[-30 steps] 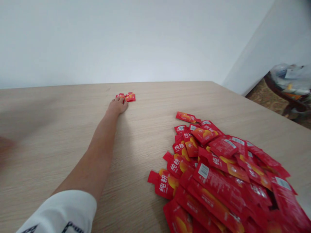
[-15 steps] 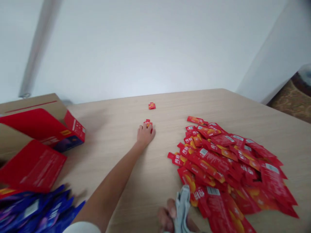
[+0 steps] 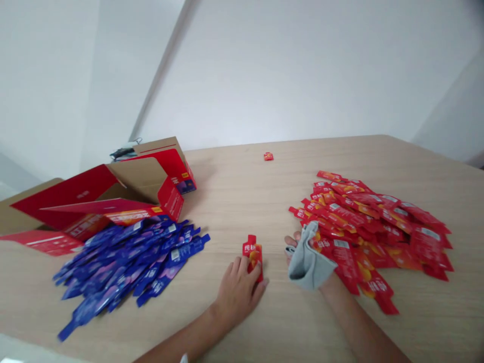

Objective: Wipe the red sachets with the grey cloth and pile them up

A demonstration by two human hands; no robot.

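My left hand [image 3: 239,287] is closed over a single red pouch [image 3: 252,248] with orange fruit printed on it. The pouch lies flat on the table, its narrow spout end pointing away from me, and my thumb is along its right side. To the right, my right hand [image 3: 296,243] grips a folded grey cloth [image 3: 310,264], which covers most of its fingers. The cloth is beside the near left edge of a large heap of red pouches [image 3: 355,212]. One more red pouch [image 3: 268,156] lies alone toward the far table edge.
A heap of blue pouches [image 3: 139,257] lies on the left of the wooden table [image 3: 230,201]. Behind it stands an open red cardboard box [image 3: 86,186], flaps spread, with another red box [image 3: 166,156] farther back. A white wall borders the table's far edge.
My left hand has drawn back toward me with the red pouch. My right hand and the cloth have come farther into view. The camera has turned left, showing more boxes and blue pouches.
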